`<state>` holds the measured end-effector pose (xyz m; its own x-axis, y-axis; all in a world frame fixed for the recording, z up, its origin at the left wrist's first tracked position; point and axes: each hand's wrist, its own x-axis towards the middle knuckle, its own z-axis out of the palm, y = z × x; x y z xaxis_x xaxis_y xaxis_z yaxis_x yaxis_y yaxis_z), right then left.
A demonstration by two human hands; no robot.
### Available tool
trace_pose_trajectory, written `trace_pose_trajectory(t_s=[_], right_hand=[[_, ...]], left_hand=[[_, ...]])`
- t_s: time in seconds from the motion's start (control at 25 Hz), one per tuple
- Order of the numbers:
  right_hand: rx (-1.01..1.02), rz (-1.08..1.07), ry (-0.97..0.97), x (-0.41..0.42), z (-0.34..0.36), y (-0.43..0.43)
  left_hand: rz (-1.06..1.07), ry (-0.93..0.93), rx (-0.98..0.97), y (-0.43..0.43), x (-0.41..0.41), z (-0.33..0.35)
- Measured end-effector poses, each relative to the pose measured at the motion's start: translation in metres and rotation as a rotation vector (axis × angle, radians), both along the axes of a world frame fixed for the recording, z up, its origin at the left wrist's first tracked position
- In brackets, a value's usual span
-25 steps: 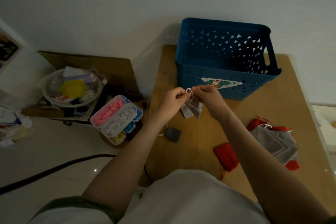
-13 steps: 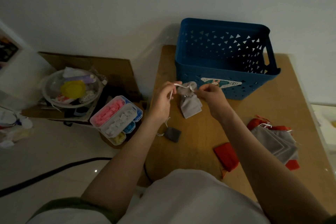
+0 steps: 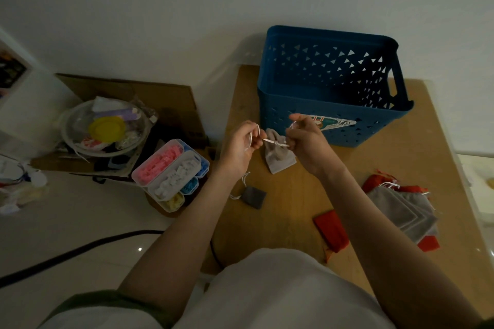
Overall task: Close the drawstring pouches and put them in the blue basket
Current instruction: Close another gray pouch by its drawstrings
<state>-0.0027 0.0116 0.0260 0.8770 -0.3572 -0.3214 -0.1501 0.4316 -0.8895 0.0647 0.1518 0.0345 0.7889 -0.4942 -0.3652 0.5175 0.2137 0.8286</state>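
Observation:
A light grey drawstring pouch [image 3: 279, 157] hangs just above the wooden table [image 3: 291, 211], in front of the blue basket [image 3: 331, 115]. My left hand [image 3: 242, 145] pinches its white cord on the left side. My right hand [image 3: 307, 139] pinches the cord on the right. The cord is stretched tight between both hands and the pouch neck is gathered. A small dark grey pouch [image 3: 254, 197] lies flat below my left hand. A red pouch [image 3: 331, 231] lies nearer me. A pile of grey and red pouches [image 3: 401, 208] sits at the right.
The basket stands at the table's far end against the white wall. Left of the table, on the floor, are a divided box of coloured pieces [image 3: 172, 173], a round bowl of clutter [image 3: 104, 128], cardboard [image 3: 128, 88] and a black cable [image 3: 80, 248].
My hands have moved apart, pulling the cord out to both sides. The pouch neck has drawn tighter and the pouch hangs between them.

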Motion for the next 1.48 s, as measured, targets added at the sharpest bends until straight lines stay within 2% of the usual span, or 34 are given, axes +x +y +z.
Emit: trace_pose_trajectory(t_s=[0.2,0.4,0.56,0.64,0.76,0.84,1.08,1.24,1.4,1.48], right_hand=[[-0.452,0.364,0.078,-0.002,0.010,0.008],[-0.434,0.356,0.032,-0.003,0.013,0.011],[-0.377,0.323,-0.024,-0.006,0.012,0.011],[-0.306,0.300,-0.059,-0.006,0.010,0.011],[-0.099,0.239,-0.088,-0.006,0.008,0.010],[-0.055,0.213,-0.104,-0.008,0.004,0.010],[-0.138,0.128,-0.078,-0.005,-0.004,0.011],[-0.165,0.194,-0.087,-0.005,0.004,0.011],[-0.266,-0.030,-0.075,-0.008,0.003,0.011],[-0.320,-0.050,-0.051,-0.008,0.002,0.007]], left_hand=[[-0.107,-0.281,0.226,-0.002,0.001,0.003],[-0.139,-0.477,0.325,-0.001,0.002,0.013],[-0.178,-0.551,0.416,0.001,0.002,0.006],[-0.232,-0.602,0.486,-0.002,0.000,0.003],[-0.384,-0.680,0.596,-0.005,-0.007,0.000],[-0.391,-0.676,0.620,-0.005,-0.010,0.000],[-0.334,-0.709,0.708,-0.013,-0.014,0.005],[-0.276,-0.806,0.745,-0.013,-0.016,0.005],[-0.294,-0.715,0.817,-0.014,-0.015,0.003],[-0.254,-0.614,0.753,-0.013,-0.016,0.005]])
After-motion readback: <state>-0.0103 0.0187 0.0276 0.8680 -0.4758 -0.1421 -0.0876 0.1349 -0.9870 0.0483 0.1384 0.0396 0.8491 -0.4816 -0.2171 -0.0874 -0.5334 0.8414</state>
